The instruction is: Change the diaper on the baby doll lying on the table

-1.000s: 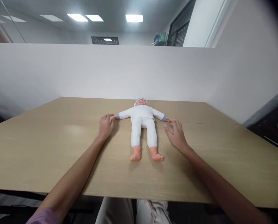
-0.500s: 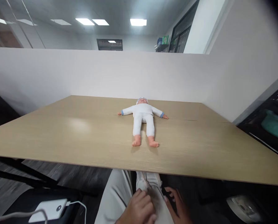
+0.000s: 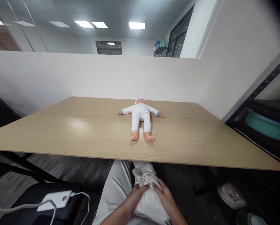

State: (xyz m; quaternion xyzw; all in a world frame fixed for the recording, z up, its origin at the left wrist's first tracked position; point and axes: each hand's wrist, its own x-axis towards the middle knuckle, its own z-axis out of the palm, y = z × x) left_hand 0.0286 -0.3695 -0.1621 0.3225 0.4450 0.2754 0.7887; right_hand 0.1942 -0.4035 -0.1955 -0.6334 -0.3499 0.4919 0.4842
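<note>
A baby doll [image 3: 141,117] in a white suit and cap lies face up on the wooden table [image 3: 83,134], arms spread, feet toward me. Both my hands are below the table edge, on my lap. My left hand [image 3: 132,195] and my right hand [image 3: 164,195] close from either side on a bunched white cloth [image 3: 144,181] that rests on my light trousers. The fingers press into the fabric. Neither hand touches the doll.
A white partition wall stands behind the table. A black shelf [image 3: 259,103] with a teal tub [image 3: 268,126] is at the right. At lower left a white power bank [image 3: 56,200] with a cable lies on a black seat. A round device [image 3: 231,193] sits on the floor.
My hands left the table beside the doll, dropped to my lap and took hold of the white cloth. The view has drawn back, so the doll looks farther away.
</note>
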